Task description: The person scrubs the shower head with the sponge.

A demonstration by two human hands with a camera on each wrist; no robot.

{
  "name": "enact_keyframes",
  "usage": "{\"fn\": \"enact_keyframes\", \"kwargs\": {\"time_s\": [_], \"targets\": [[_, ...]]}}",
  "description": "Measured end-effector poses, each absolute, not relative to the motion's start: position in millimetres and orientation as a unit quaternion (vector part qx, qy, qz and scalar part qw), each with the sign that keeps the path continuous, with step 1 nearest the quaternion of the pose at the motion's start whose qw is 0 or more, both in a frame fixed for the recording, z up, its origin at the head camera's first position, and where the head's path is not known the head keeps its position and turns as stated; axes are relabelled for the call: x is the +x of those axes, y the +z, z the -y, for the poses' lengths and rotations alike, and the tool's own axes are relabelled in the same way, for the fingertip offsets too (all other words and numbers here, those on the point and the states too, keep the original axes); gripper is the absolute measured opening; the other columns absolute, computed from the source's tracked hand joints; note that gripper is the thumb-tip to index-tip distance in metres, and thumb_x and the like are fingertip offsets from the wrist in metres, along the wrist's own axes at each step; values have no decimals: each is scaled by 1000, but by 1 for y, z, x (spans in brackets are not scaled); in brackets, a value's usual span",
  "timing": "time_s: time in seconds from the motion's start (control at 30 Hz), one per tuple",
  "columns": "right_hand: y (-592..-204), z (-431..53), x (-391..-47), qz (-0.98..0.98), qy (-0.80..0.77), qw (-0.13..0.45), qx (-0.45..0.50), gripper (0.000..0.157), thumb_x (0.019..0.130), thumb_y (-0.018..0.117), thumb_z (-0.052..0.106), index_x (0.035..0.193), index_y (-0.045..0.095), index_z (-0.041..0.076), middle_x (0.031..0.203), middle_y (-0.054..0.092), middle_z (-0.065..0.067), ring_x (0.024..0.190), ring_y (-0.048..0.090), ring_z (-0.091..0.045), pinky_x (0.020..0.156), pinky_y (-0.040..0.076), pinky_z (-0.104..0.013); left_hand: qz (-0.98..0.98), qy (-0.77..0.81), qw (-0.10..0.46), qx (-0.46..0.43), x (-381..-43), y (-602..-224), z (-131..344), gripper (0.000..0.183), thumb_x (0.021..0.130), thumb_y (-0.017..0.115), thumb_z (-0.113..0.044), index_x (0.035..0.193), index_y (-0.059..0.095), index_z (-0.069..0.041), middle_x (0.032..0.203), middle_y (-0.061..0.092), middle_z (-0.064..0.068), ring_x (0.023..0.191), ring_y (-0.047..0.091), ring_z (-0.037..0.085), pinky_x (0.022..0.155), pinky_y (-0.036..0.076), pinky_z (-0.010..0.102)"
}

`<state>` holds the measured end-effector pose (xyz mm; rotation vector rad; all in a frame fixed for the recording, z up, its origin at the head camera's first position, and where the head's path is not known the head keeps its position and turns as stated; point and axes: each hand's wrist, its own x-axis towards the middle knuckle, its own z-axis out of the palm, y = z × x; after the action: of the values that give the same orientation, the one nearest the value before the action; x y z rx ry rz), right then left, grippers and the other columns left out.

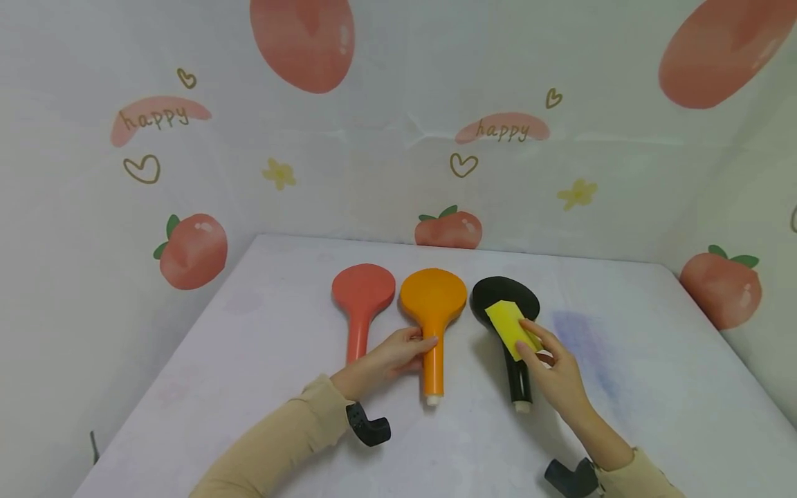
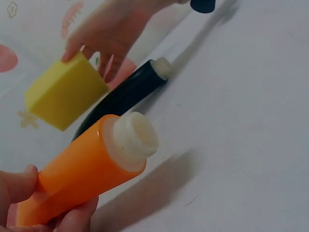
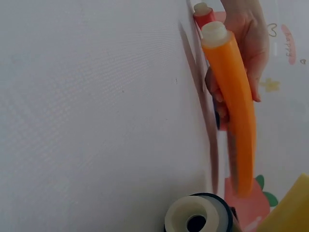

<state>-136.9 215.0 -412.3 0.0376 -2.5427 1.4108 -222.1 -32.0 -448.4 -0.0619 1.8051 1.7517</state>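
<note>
Three hand-held shower heads with round heads lie in a row in the head view. My left hand (image 1: 398,351) grips the handle of the middle, orange shower head (image 1: 432,297); its hollow white end (image 2: 137,135) tilts up off the table in the left wrist view. A yellow sponge (image 1: 506,324) is pinched in my right hand (image 1: 557,377), over the black shower head (image 1: 492,290). Whether the sponge touches the black one cannot be told. The red shower head (image 1: 363,287) lies left of the orange one, its handle's lower end hidden behind my left wrist.
A pale cloth with faint purple marks covers the table (image 1: 623,443). Behind it hangs a white backdrop (image 1: 373,173) printed with peaches, hearts and flowers. Dark camera mounts (image 1: 370,425) sit at both wrists.
</note>
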Motion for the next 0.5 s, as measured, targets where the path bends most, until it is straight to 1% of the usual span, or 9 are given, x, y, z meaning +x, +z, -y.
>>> {"fn": "enact_keyframes", "kwargs": {"time_s": [0.13,0.2,0.27,0.33,0.43,0.5], "targets": [[-407,-212,-137,865,487,120,22,42,94,55,19,135,49,10,138,47,-14,101,39,14,79,38,1,-684,673,281,13,-220,-455,36,58,90,63,-26,138,40,-3,129,56,16,106,61,22,93,52,41],[-407,-212,-138,865,484,130,31,42,94,56,19,135,49,12,137,48,-12,101,40,12,80,38,0,-693,671,261,34,-215,-449,38,61,89,64,-26,139,39,-4,131,55,17,108,61,23,92,52,40],[-405,-210,-140,865,478,145,45,42,93,57,17,134,50,12,136,49,-5,102,41,11,81,38,-1,-702,667,245,51,-208,-440,41,62,89,64,-26,141,37,-5,132,55,16,109,60,22,93,52,38],[-404,-208,-142,865,469,165,63,42,92,57,14,134,50,14,137,49,-4,105,41,13,82,38,-3,-715,657,229,72,-201,-430,43,63,88,64,-27,141,37,-6,130,56,15,108,61,21,91,53,36],[-397,-201,-143,862,457,201,93,44,90,59,7,132,52,13,137,50,-4,111,39,16,83,37,-6,-731,643,206,105,-191,-422,46,61,88,65,-27,139,41,-7,123,60,14,104,63,21,88,55,33],[-393,-196,-144,854,453,229,116,46,86,62,1,130,54,12,137,50,-12,115,37,16,85,36,-8,-734,638,194,125,-185,-420,47,60,87,66,-27,138,43,-6,119,62,14,101,65,21,86,55,31]]}}
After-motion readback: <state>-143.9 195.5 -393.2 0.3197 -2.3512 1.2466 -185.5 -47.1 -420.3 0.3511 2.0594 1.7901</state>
